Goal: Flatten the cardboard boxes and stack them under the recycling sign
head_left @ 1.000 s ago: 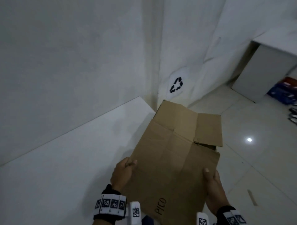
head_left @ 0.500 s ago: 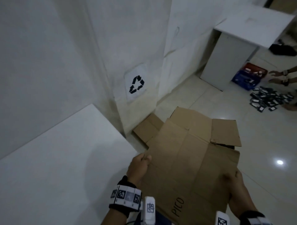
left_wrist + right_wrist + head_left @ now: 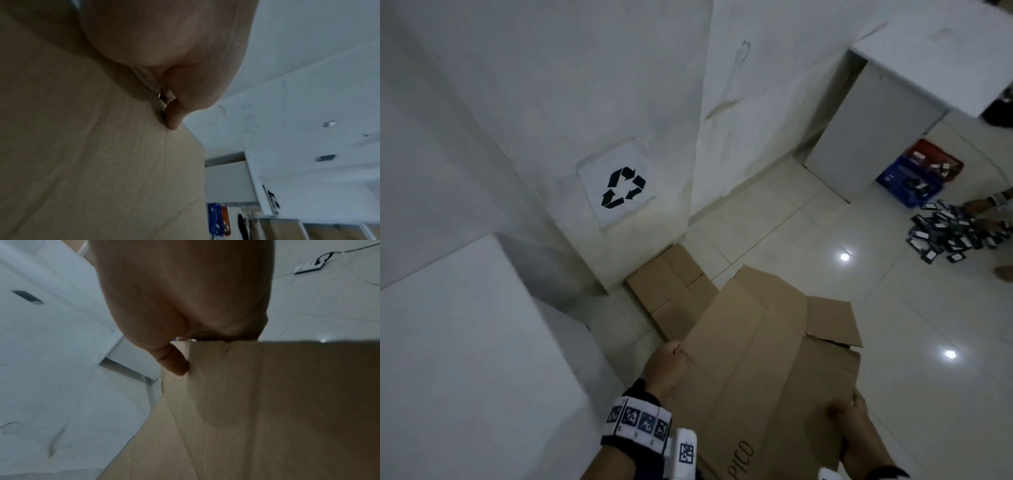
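Note:
I hold a flattened brown cardboard box marked "PICO" in front of me, tilted over the floor. My left hand grips its left edge, thumb on top. My right hand grips its near right edge. Both wrist views show a thumb pressed on the cardboard. Another flattened box lies on the floor against the wall, below the recycling sign, a white sheet with black arrows. The held box overlaps its near end in the head view.
A white table top stands at my left. A white cabinet stands at the back right, with a blue crate and a red crate beside it. Several small dark packs lie on the tiled floor, near another person's hand.
I have come closer to the corner with the box in both hands. The sign has grown larger and the flattened box on the floor has come into view beneath it.

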Tool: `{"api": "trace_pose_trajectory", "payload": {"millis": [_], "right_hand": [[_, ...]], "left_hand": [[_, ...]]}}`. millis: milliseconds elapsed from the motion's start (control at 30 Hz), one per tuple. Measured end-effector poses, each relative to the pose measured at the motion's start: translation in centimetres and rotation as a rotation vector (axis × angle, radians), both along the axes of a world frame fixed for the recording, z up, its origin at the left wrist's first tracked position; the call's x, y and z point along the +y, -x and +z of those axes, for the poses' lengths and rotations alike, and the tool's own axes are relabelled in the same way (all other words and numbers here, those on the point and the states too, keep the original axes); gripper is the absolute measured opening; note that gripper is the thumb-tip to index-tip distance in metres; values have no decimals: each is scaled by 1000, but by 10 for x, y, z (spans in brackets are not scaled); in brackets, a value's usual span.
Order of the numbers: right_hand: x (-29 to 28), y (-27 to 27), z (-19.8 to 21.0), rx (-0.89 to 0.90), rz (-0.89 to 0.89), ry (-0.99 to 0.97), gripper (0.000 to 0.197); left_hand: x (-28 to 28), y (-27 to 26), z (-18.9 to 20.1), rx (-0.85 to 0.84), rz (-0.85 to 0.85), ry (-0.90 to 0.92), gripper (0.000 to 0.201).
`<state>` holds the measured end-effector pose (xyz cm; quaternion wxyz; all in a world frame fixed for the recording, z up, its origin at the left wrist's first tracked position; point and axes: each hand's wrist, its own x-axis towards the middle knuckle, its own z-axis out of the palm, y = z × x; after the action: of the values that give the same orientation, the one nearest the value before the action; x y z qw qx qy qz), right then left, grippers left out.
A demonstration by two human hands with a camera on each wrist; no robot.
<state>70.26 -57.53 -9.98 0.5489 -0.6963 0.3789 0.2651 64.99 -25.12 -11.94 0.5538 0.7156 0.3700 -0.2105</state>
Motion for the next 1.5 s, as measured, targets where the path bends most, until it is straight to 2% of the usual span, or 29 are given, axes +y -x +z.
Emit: {"api": "trace_pose_trajectory", "payload": {"millis": [133, 300, 400, 500, 567, 633, 733, 833, 967, 1133, 1233, 1367, 1433, 1500], "right_hand": [[-1, -60, -36, 134, 126, -59, 61], [7, -130, -92, 292, 406, -86, 59], [16, -162, -130, 304, 595, -70, 53], [31, -197, -181, 274, 806, -57, 53], [44, -215, -222, 223, 915, -49, 51], [58, -229, -270, 181, 996, -44, 52], [75, -250, -353, 136, 1087, -14, 56], [90, -269, -440, 112, 1168, 7, 70], [112, -290, -534, 20, 1238, 68, 73], [150, -317, -620, -106, 1240, 181, 65], [173, -326, -654, -169, 1257, 282, 62], [199, -338, -668, -240, 1273, 433, 54], [203, -343, -667, -255, 1253, 454, 54], [200, -346, -660, -261, 1204, 426, 55]], "left_hand": [[-14, -4, -24, 102, 160, 18, 29], [-51, 1, -69, 249, 403, 18, 20], [-78, 4, -107, 325, 539, 6, 27], [-101, 3, -159, 441, 621, 85, 21], [-111, -2, -200, 491, 655, 127, 25], [-114, -7, -247, 517, 715, 161, 29], [-115, -15, -325, 536, 740, 187, 24], [-113, -12, -417, 471, 739, 143, 26], [-94, -40, -491, 451, 734, 45, 26], [-68, -67, -566, 433, 747, -47, 21], [-50, -84, -593, 408, 748, -77, 24], [-32, -93, -617, 349, 788, -103, 29], [-28, -95, -620, 317, 823, -27, 33], [-28, -96, -616, 296, 781, 63, 36]]}}
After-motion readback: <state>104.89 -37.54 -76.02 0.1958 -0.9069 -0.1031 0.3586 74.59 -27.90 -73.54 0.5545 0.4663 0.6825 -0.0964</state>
